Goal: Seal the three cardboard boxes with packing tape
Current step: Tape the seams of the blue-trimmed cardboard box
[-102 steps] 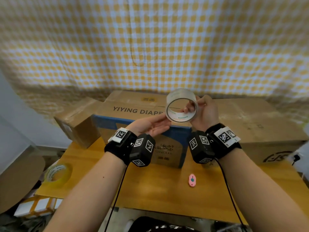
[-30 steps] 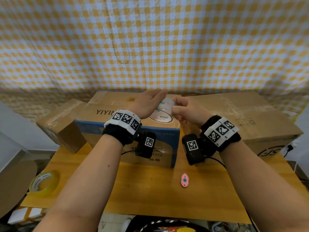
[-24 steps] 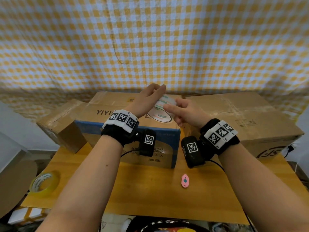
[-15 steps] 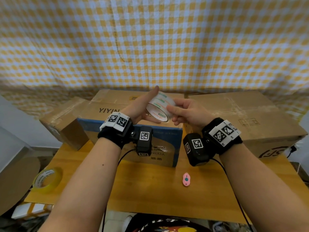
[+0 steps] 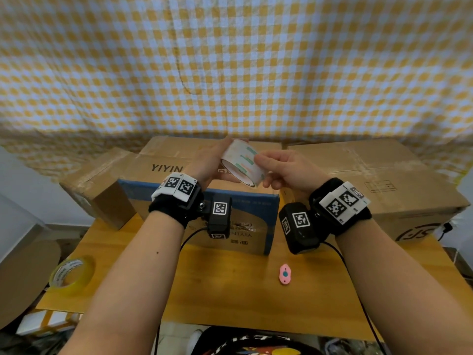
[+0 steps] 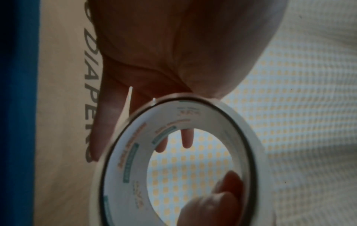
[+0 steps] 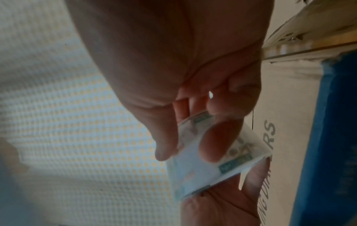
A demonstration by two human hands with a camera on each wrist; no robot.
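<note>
Currently, packing tape roll [image 5: 242, 163] is held up over the blue-banded diaper box [image 5: 158, 175]. It is gripped from the left by the left hand [image 5: 207, 165]; its outer wrap is pinched between thumb and fingers of the right hand [image 5: 289, 171].

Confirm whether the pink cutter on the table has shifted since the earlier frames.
No. The pink cutter lies just in front of the diaper box's near right corner, same as before.
</note>
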